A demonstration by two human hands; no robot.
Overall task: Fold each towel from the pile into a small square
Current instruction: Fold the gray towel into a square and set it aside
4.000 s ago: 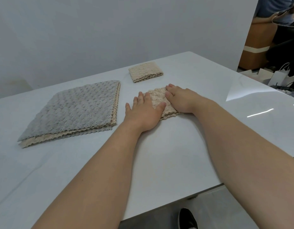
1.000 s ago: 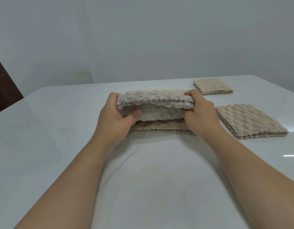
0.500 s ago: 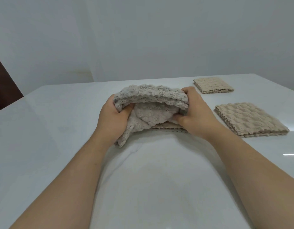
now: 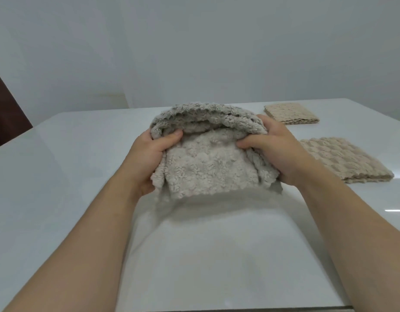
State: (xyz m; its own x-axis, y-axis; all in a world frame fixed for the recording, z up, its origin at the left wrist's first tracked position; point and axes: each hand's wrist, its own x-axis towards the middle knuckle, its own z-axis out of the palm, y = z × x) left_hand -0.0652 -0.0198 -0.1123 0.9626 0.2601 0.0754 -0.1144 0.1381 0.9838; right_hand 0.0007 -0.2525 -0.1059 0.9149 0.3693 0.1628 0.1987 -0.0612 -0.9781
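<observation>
Both bare forearms are extended from the near edge toward the middle of the scene, drawn slightly together. The left grip is curled round the left side of the grey towel, with its thumb laid across the near face and pointed right. The right grip is closed round the right side, thumb pointed left. Both are held at like height, and the fingers are hidden behind the cloth.

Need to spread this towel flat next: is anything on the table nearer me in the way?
Nothing visible does. The near folded towel and far folded towel lie off to the right of the held gray towel.
</observation>
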